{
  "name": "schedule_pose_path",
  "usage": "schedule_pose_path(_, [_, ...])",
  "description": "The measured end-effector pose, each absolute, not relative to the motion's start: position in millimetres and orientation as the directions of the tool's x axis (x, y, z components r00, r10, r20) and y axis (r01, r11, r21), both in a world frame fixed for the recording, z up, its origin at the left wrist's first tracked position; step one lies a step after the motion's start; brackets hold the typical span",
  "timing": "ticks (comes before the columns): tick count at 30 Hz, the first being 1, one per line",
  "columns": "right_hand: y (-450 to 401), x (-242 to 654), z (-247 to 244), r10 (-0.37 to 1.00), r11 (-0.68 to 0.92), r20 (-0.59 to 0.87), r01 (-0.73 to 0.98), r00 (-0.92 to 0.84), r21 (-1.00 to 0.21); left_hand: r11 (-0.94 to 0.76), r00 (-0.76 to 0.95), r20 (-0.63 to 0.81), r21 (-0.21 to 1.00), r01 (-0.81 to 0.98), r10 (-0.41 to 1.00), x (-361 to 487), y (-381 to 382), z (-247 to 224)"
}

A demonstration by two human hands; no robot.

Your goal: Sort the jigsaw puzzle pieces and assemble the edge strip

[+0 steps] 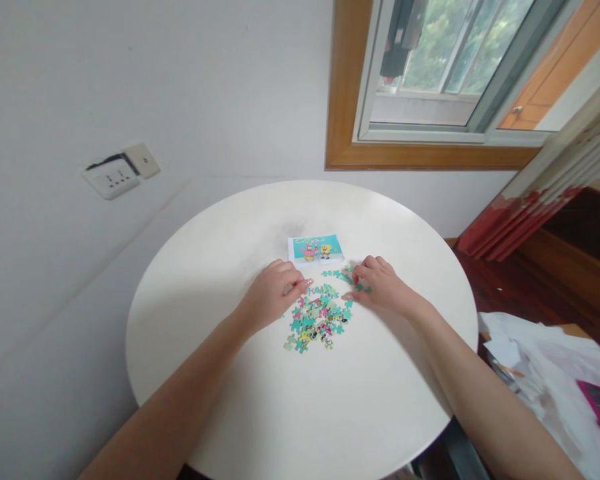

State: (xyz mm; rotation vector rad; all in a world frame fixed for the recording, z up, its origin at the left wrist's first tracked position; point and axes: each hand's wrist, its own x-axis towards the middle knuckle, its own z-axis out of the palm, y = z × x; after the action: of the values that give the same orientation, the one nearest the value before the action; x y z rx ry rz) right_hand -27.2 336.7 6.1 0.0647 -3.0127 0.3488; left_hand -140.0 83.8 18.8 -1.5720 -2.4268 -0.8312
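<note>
A heap of jigsaw puzzle pieces (316,319) in teal, pink and yellow lies in the middle of the round white table (260,427). My left hand (274,292) rests at the heap's upper left, thumb and forefinger pinched together; whatever is between the tips is too small to make out. At the upper right, my right hand (380,283) reaches over a short row of joined teal pieces (336,274), its thumb apart from its curled fingers. Behind the pieces sits a small box (316,249) with a cartoon picture of a pink starfish and a yellow sponge.
A white wall with a socket (113,179) borders the table at the left and back. The wood-framed window (425,157) is at the upper right. Beside the table at the right are a red and white curtain (505,227) and white plastic bags (545,360).
</note>
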Motion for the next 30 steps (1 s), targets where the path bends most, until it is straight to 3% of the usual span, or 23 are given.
schedule_pose_path(7, [341,-29,-4,0.03,0.985,0.176,-0.001,-0.984,-0.172,0.289,-0.436,0.404,0.374,0.881,0.804,-139,83,19])
schedule_pose_path(11, [341,-31,4,0.042,0.979,0.202,0.0,-0.978,-0.204,0.289,-0.419,0.424,0.337,0.896,0.803,-141,84,19])
schedule_pose_path(16, [334,-15,41,-0.077,0.927,0.316,-0.184,-0.946,-0.328,0.307,-0.339,0.329,0.147,0.94,0.881,-126,75,38])
schedule_pose_path(21, [306,29,39,-0.275,0.889,0.277,-0.353,-0.921,-0.293,0.351,-0.399,0.276,0.205,0.913,0.875,-69,58,34])
schedule_pose_path(26, [287,54,0,-0.222,0.914,0.378,-0.327,-0.899,-0.24,0.434,-0.441,0.364,0.107,0.895,0.82,-32,53,-4])
schedule_pose_path(30, [289,56,-6,-0.247,0.906,0.362,-0.347,-0.899,-0.242,0.428,-0.446,0.429,0.142,0.892,0.786,-35,52,-11])
